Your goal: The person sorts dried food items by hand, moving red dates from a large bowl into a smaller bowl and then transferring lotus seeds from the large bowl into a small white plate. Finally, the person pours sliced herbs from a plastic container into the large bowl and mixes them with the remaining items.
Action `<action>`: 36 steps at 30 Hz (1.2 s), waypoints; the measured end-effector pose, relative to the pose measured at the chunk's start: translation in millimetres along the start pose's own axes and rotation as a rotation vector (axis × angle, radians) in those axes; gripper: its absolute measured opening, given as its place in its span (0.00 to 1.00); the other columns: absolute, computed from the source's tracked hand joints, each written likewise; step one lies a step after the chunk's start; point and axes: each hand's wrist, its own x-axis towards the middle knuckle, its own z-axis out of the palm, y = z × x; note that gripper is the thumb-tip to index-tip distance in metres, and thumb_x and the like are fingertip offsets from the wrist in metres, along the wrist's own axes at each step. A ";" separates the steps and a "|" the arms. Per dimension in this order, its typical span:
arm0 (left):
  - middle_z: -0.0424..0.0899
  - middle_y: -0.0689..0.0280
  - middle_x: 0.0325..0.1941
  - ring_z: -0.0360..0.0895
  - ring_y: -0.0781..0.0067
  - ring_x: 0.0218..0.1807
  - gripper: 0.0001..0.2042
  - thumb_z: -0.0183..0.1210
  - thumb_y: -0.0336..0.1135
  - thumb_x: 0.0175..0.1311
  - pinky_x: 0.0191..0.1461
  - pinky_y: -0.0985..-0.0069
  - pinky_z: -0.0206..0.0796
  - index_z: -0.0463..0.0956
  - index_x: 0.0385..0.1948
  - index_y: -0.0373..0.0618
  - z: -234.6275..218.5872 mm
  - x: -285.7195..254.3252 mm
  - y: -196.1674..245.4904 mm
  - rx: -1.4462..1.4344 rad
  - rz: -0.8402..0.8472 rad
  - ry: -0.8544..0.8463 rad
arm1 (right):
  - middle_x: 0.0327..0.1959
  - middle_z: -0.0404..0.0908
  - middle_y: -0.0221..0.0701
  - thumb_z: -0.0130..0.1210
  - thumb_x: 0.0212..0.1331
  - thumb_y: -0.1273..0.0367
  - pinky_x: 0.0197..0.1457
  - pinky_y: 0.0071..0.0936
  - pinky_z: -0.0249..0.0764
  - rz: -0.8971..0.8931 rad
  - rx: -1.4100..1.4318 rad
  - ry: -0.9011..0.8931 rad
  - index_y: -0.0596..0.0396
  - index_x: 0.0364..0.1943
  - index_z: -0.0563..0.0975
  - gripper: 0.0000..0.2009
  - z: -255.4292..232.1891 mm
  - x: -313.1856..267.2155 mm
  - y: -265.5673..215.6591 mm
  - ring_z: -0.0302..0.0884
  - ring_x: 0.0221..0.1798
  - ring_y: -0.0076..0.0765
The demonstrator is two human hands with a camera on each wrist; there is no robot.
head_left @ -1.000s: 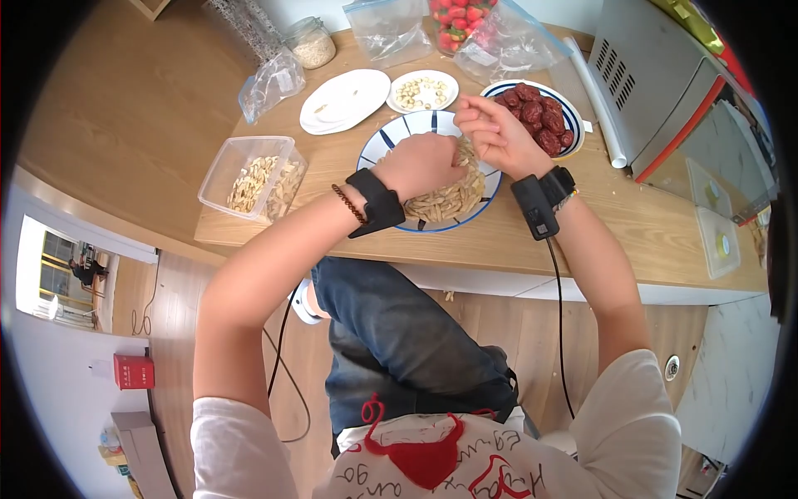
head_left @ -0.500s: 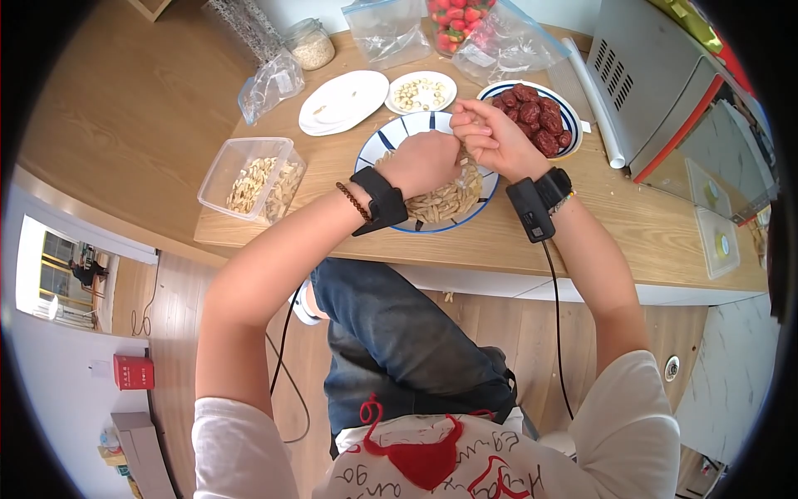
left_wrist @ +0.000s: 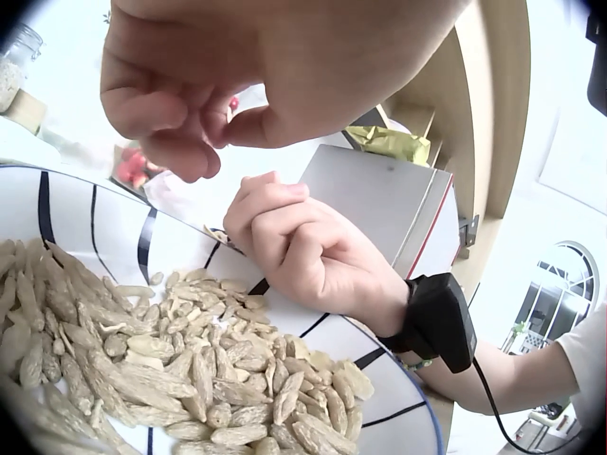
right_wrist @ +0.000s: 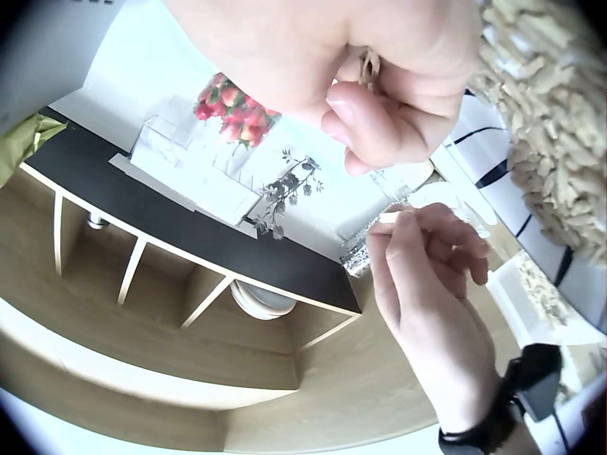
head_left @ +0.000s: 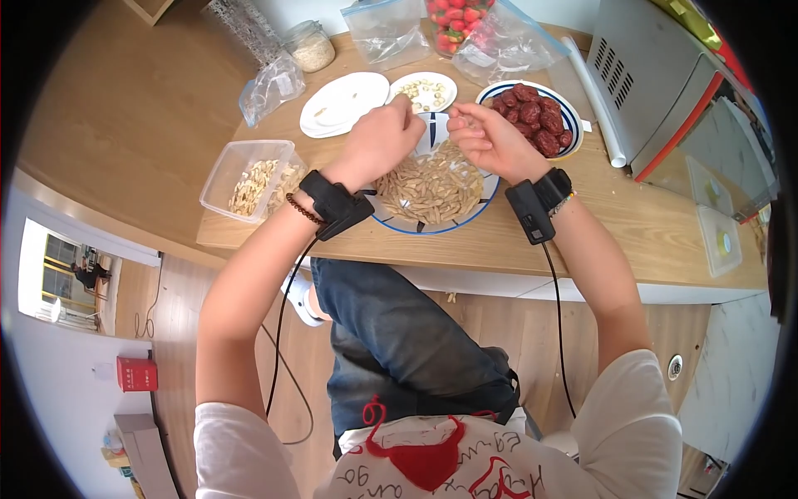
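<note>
The step in hand looks like picking over by hand: a heap of tan, ridged, elongated dried pieces (head_left: 440, 187) lies in a wide white bowl (head_left: 432, 133) with a blue rim and dark stripes, near the front of the light wooden bench (head_left: 598, 216). The left hand (head_left: 374, 143) hangs over the bowl's far left edge, near a small round white plate (head_left: 450, 90) of pale yellow seeds (head_left: 437, 86); its grip is together, thumb to index finger, on what seems a small off-white sliver (right_wrist: 391, 217) (only the right wrist view hints at it). The right hand (head_left: 494, 143), above the bowl's right side, has its grip clamped on a brownish dried morsel (right_wrist: 368, 68), fingers curled.

The next move, I judge, calls for the left hand to set its sliver down, perhaps on the white oval plate (head_left: 357, 93) or in the clear plastic box (head_left: 218, 170); I cannot tell which.
</note>
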 end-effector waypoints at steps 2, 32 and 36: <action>0.79 0.53 0.26 0.77 0.54 0.30 0.10 0.52 0.37 0.59 0.35 0.64 0.68 0.71 0.31 0.38 -0.6 0.7 3.8 -0.046 0.080 0.030 | 0.26 0.63 0.25 0.45 0.64 0.69 0.16 0.09 0.52 0.044 -0.066 0.005 0.59 0.33 0.65 0.07 2.7 0.2 0.2 0.54 0.19 0.12; 0.76 0.62 0.32 0.76 0.60 0.37 0.06 0.59 0.32 0.52 0.41 0.68 0.68 0.78 0.31 0.45 19.7 -24.0 0.5 0.102 0.340 -0.356 | 0.25 0.65 0.25 0.44 0.65 0.68 0.14 0.11 0.49 0.045 -0.113 0.034 0.59 0.35 0.66 0.07 1.7 0.4 3.7 0.52 0.16 0.13; 0.76 0.62 0.31 0.77 0.60 0.36 0.05 0.59 0.32 0.52 0.41 0.68 0.68 0.77 0.30 0.44 26.8 -23.6 -3.9 0.100 0.377 -0.318 | 0.24 0.64 0.25 0.44 0.65 0.68 0.14 0.11 0.49 0.040 -0.131 0.047 0.58 0.35 0.66 0.07 2.3 0.7 4.5 0.52 0.16 0.13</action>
